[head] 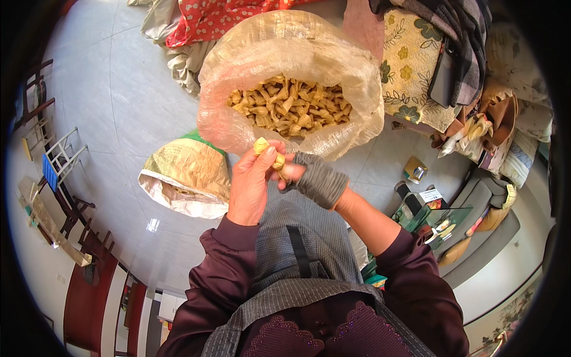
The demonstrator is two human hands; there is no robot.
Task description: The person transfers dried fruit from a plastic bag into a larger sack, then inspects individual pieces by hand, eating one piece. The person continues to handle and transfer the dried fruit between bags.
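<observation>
A small yellowish dried, twisted piece is pinched between the thumb and fingers of my left hand. My right hand, with a dark grey band around its wrist, is close against the left one; its fingers are blurred, and a second yellowish bit shows between the two hands. Just beyond them stands a large translucent woven plastic sack with its rim rolled open, holding many similar dried yellow-brown pieces. Left of my hands lies a smaller paper-like sack, its mouth open, with some brownish contents.
A red patterned cloth lies beyond the sack. To the right, a flowered cushion bears a phone and a checked scarf. A small box stands on the tiled floor near a glass table. Stools and chairs stand far left.
</observation>
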